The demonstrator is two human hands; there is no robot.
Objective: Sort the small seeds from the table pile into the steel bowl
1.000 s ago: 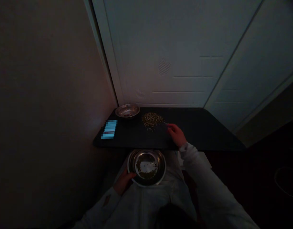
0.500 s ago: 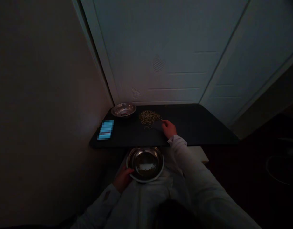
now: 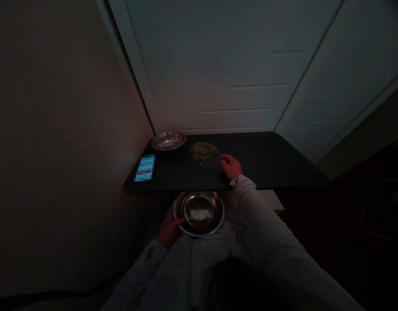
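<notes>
A heap of small mixed grains or seeds (image 3: 203,151) lies on a dark tabletop (image 3: 270,168). At its right edge, my right hand (image 3: 230,166) rests low over the surface, fingers bent together beside a few stray grains. Whether anything sits between the fingertips is too dark to see. My left hand (image 3: 169,230) grips the left rim of a steel bowl (image 3: 215,226), thumb over the edge, held at my lap just below the table's front edge. Greenish grains lie across the bottom of that bowl.
A second steel bowl (image 3: 169,141) stands at the table's back left. In front of it lies a phone-like thing with a lit, blurred screen (image 3: 144,168). A white panelled door (image 3: 205,99) rises behind the table, and a wall (image 3: 72,151) borders the left side.
My view has tipped slightly, so the table and bowls appear higher. My right hand stays by the heap's right edge with its fingers curled, and my left hand keeps the bowl.
</notes>
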